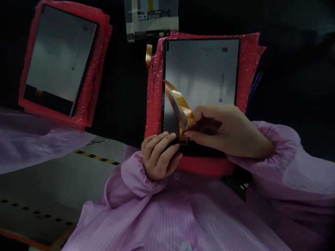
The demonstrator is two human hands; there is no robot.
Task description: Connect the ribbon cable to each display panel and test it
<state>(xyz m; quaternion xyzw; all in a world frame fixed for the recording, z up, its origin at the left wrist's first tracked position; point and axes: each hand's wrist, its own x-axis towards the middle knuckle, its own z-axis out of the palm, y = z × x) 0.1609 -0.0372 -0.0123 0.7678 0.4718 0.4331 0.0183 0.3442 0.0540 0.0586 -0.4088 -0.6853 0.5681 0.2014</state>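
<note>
watching from my distant seat through the head camera, i had the silver-backed panel (199, 66) just in front of the person's body, lying on red bubble wrap (250, 45) over a dark table. the right hand (220, 130) pinched a gold ribbon (183, 104) between thumb and forefinger, close to the ribbon's lower end. the left hand (160, 155) was curled at the panel's near edge, its fingertips resting beside the small gold tab (183, 141); i could not tell whether they gripped anything or merely steadied it.

as for progress, i judged the work on this panel to be partway: the panel was set out face down or back up, and the ribbon's lower end was at the tab. its upper part arched loose above the silver surface, so it was not yet lying flat. the dim light and the fingers hid whether that end was joined, so i would not swear to it.

off to the left, a second panel (61, 55) lay on its own wrap, showing no long ribbon, and i took it as not yet worked on.
</note>
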